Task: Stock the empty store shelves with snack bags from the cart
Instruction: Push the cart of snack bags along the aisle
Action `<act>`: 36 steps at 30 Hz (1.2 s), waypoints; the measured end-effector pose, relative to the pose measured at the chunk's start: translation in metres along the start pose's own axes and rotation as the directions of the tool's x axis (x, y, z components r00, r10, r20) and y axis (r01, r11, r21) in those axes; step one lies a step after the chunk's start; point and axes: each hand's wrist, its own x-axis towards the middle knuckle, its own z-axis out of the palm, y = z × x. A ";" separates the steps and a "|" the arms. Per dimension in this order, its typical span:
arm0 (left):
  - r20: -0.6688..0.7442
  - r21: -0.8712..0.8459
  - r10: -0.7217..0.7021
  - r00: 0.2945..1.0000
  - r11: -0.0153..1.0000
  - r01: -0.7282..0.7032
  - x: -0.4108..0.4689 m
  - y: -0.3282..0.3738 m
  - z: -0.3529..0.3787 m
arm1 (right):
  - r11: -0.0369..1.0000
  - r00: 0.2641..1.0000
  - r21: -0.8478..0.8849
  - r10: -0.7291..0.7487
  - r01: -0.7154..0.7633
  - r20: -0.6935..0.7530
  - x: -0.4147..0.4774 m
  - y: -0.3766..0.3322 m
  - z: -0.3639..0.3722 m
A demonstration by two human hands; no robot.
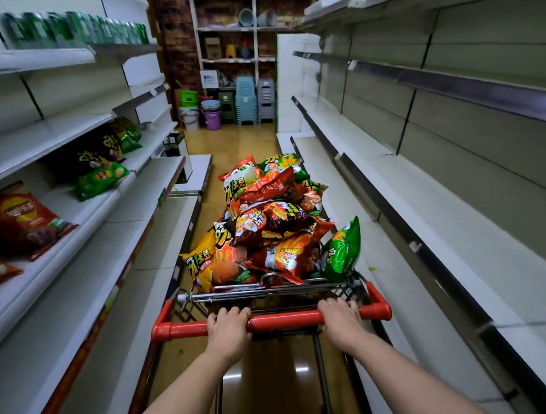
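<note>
At bottom centre, the left hand (229, 326) and right hand (339, 318) wrap their fingers (231, 312) round the red handle (285, 320) to steer the cart (270, 291). Snack bags (273, 226) sit heaped in it, mid-frame, handy for the bare shelves (458, 227) at right.

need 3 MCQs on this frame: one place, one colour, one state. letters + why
1. Which shelves already hold bags?
A. left shelves
B. right shelves
C. both sides

2. What colour is the cart handle?
A. blue
B. red
C. green

3. What are the left hand and right hand doing?
A. both grip the cart handle
B. one lifts a bag
C. both hang free

Answers:
1 A: bags lie on the left shelves only.
2 B: the bar across the cart is plainly red.
3 A: the fingers of both hands curl over the cart handle.
</note>
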 end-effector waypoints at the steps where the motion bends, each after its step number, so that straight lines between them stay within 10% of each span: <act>1: 0.002 0.006 0.001 1.000 1.000 -0.001 -0.017 0.001 0.003 | 1.000 1.000 -0.004 0.002 -0.002 0.000 -0.016 -0.001 0.003; 36: 0.022 0.031 -0.011 1.000 0.999 0.011 -0.609 0.069 0.101 | 1.000 1.000 0.003 0.020 -0.020 -0.008 -0.612 -0.040 0.079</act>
